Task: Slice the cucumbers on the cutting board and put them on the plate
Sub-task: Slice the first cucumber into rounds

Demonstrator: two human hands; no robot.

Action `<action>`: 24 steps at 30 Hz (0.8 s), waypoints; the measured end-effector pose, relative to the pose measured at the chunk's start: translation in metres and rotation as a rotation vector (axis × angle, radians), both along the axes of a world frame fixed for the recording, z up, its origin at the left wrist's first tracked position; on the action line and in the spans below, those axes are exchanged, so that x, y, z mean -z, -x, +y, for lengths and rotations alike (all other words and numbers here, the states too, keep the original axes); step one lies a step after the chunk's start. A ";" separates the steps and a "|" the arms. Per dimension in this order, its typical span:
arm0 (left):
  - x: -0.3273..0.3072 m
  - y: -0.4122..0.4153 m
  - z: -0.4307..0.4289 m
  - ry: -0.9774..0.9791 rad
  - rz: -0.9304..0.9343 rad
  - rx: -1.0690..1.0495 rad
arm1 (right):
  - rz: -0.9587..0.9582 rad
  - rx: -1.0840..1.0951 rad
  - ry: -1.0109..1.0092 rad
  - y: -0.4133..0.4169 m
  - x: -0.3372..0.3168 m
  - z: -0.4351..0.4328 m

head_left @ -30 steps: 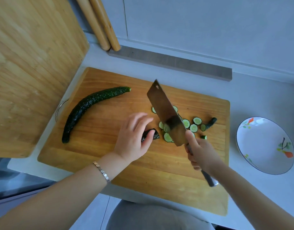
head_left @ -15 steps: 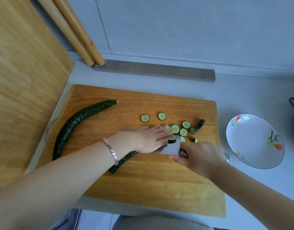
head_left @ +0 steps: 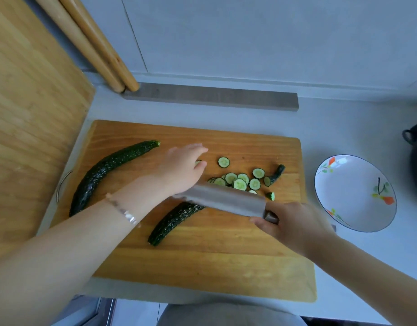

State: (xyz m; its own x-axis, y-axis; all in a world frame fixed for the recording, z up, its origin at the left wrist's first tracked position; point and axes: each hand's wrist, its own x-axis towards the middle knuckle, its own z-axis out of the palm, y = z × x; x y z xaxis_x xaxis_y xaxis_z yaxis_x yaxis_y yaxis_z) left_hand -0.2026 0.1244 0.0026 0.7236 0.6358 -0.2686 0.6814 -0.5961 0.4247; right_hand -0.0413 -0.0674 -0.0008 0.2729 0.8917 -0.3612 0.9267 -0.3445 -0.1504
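On the wooden cutting board (head_left: 202,267) lie a whole dark cucumber (head_left: 104,170) at the left and a partly cut cucumber (head_left: 172,220) in the middle. Several round slices (head_left: 238,181) and a stem end (head_left: 276,174) sit to the right of centre. My right hand (head_left: 294,225) grips the handle of a cleaver (head_left: 224,201), whose blade lies nearly flat over the cut cucumber's end. My left hand (head_left: 181,170) reaches over the board with fingers extended, touching a slice partly hidden under them. The flowered plate (head_left: 343,184) stands right of the board, holding nothing.
A large bamboo board (head_left: 31,128) leans at the left, and two wooden rolling pins (head_left: 94,45) stand against the back wall. A grey strip (head_left: 209,96) runs along the counter's back. A dark pot (head_left: 416,158) shows at the right edge.
My left hand has lifted off the slices by the blade and reached further back and left. The cleaver blade has tilted and shifted over the cut cucumber. Camera view has moved closer.
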 end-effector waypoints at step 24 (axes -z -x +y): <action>0.073 0.101 -0.048 -0.177 -0.065 -0.308 | 0.989 0.701 0.219 0.076 0.031 0.047</action>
State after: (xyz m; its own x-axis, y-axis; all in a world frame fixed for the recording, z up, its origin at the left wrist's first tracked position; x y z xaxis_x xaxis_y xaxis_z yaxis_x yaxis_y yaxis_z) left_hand -0.3038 0.0759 -0.0701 0.5024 0.8595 -0.0945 0.8158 -0.4349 0.3811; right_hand -0.1175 -0.0203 -0.0321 0.1924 0.5575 -0.8076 0.0518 -0.8276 -0.5589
